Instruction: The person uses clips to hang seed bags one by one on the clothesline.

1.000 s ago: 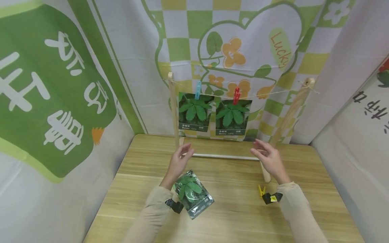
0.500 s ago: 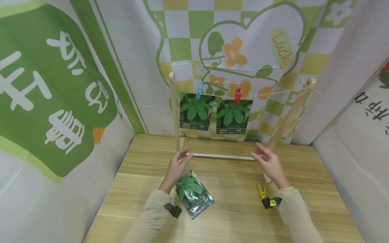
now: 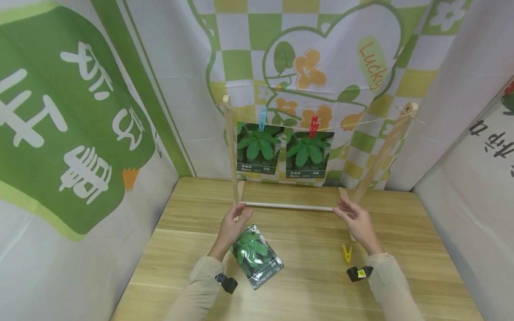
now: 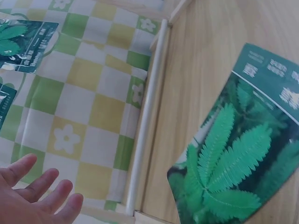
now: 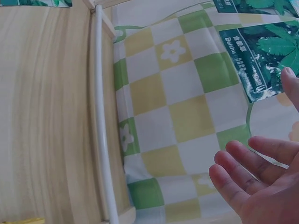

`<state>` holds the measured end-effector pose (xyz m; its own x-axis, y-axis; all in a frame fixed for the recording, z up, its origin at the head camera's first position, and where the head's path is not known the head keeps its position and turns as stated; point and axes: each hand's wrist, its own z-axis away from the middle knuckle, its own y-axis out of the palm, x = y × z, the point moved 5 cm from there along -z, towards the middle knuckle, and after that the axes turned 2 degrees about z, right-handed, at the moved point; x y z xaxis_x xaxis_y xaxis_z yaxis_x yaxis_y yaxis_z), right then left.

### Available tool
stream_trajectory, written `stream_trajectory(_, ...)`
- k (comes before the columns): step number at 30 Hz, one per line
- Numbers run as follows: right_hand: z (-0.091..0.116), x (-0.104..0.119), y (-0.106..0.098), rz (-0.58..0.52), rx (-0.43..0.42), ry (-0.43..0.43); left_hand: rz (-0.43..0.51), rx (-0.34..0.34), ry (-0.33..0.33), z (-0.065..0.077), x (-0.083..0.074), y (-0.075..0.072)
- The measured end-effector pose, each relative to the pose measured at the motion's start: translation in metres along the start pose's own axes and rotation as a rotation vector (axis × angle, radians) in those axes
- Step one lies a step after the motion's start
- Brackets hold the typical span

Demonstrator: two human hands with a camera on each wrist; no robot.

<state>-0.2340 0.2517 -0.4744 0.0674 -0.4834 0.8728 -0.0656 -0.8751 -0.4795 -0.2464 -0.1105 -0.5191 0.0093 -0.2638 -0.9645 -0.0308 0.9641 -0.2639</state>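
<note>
In the head view my left hand point(image 3: 232, 226) is in front of the left wooden post point(image 3: 231, 156), near one end of a white rod point(image 3: 289, 205). The left wrist view shows its fingers point(image 4: 49, 184) spread and holding nothing. My right hand point(image 3: 360, 224) is near the rod's other end, by the right post point(image 3: 381, 154); its fingers point(image 5: 247, 158) are relaxed with nothing between them. Between the posts runs a string point(image 3: 369, 121). A blue clothespin point(image 3: 263, 119) and a red clothespin point(image 3: 313, 126) hold two green leaf-printed packets, one left point(image 3: 258, 149) and one right point(image 3: 308, 156).
A third leaf-printed packet point(image 3: 258, 257) lies tilted on the wooden table point(image 3: 305, 285), beside my left forearm. On the right, a yellow clothespin point(image 3: 347, 253) lies near the black wrist camera point(image 3: 359, 273). Behind the frame hangs a checkered cloth point(image 3: 233, 64).
My left hand has shifted slightly left and down, toward the foot of the left post. My right hand has dropped slightly. The packets and clothespins stay in place.
</note>
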Motion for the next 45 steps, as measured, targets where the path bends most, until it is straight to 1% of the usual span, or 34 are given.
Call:
stream_trajectory(5,0.004,-0.006,0.0,0.01,-0.014,0.01,-0.078,0.001,-0.025,0.002,0.009,-0.001)
stream_trajectory(9,0.006,-0.013,0.001,0.009,-0.021,0.013,-0.104,0.009,-0.059,0.003,0.016,-0.002)
stream_trajectory(14,0.008,-0.023,0.002,0.038,-0.026,0.032,-0.131,0.018,-0.095,0.006,0.025,-0.002)
stream_trajectory(16,0.008,-0.027,0.003,0.063,-0.023,0.046,-0.17,0.025,-0.104,0.007,0.029,-0.001)
stream_trajectory(18,0.009,-0.029,0.003,0.082,-0.018,0.06,-0.236,0.031,-0.111,0.008,0.032,0.0)
stream_trajectory(21,0.012,-0.032,0.005,0.108,-0.006,0.079,-0.35,0.043,-0.103,0.009,0.035,0.002)
stream_trajectory(23,0.014,-0.033,0.006,0.113,0.0,0.093,-0.4,0.046,-0.098,0.011,0.036,0.002)
stream_trajectory(26,0.017,-0.035,0.007,0.112,0.002,0.108,-0.428,0.051,-0.098,0.013,0.037,0.003)
stream_trajectory(30,0.017,-0.041,0.009,0.13,0.012,0.121,-0.456,0.055,-0.117,0.015,0.041,0.002)
stream_trajectory(35,0.021,-0.053,0.012,0.166,0.044,0.175,-0.503,0.065,-0.133,0.017,0.05,0.003)
stream_trajectory(40,0.026,-0.065,0.015,0.19,0.081,0.218,-0.565,0.108,-0.127,0.021,0.058,0.003)
stream_trajectory(45,0.031,-0.076,0.019,0.206,0.104,0.218,-0.643,0.139,-0.125,0.024,0.065,0.005)
